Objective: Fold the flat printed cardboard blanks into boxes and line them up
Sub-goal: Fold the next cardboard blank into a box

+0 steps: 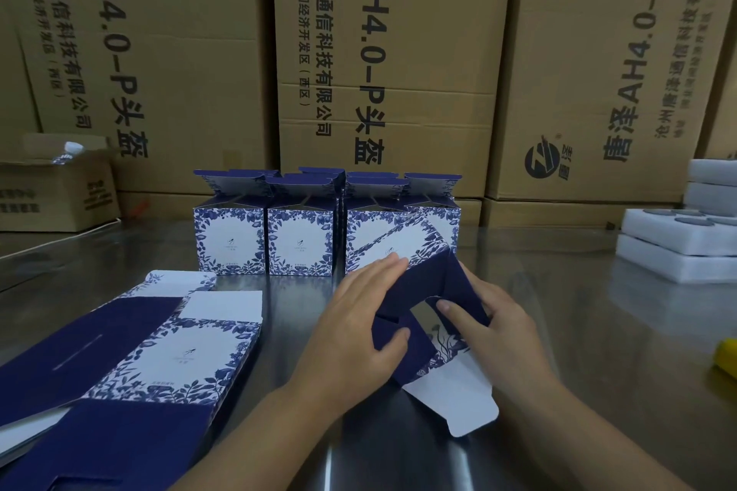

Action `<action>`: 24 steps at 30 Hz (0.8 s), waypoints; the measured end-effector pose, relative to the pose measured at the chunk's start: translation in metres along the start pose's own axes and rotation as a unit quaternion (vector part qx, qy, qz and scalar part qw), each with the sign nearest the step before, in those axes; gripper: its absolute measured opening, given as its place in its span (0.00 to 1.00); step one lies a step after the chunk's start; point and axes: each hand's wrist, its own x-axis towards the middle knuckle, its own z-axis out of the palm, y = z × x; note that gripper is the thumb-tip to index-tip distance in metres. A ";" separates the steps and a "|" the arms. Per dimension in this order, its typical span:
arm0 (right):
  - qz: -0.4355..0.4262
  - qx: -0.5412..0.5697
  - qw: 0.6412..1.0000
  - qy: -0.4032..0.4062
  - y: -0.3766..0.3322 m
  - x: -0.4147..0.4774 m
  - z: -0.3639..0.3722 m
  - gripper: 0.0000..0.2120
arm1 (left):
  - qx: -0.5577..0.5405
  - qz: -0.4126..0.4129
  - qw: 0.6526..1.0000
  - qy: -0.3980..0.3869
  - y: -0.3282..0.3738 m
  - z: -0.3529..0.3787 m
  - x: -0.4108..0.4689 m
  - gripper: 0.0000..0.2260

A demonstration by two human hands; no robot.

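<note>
- the flat blanks [175, 355] lie nearest on the left, a low pile on the metal table [598, 331]. the top one shows a white panel framed with blue leaves and dark blue panels around it.
- a white flap [454, 399] of the half-folded box [426, 279] hangs toward the viewer and reaches down to the table.
- the left hand [359, 327] grips the half-folded box from its left side, with the fingers laid over the printed top panel and the thumb pressed on a dark blue flap.
- the right hand [494, 331] holds the same box from the right, with its thumb on another dark blue flap beside the opening. its other fingers are hidden behind the card.
- the two hands sit close together, both clamped on this one box, which is tilted and held centre-right, just in front of the row.
- a yellow object [726, 359] shows at the right edge, too cut off to name.
- the folded boxes [300, 241] stand upright in a line side by side behind the hands, with their top flaps open. more stand behind them.
- white foam trays [674, 251] are stacked at the far right of the table.
- a small open carton [56, 191] sits at the far left.
- large brown cartons [399, 52] with black print form a wall at the back.
</note>
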 end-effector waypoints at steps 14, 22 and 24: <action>-0.012 -0.110 0.993 0.029 -0.008 -0.004 -0.007 0.24 | -0.009 -0.007 1.000 -0.022 0.003 0.000 -0.002 0.32; 0.005 -0.074 0.997 -0.018 -0.011 -0.004 -0.004 0.31 | 0.002 -0.004 1.000 -0.028 0.001 0.001 -0.002 0.33; 0.007 -0.039 0.999 -0.035 -0.011 -0.005 -0.003 0.33 | 0.010 -0.004 0.999 -0.030 0.000 0.002 -0.002 0.33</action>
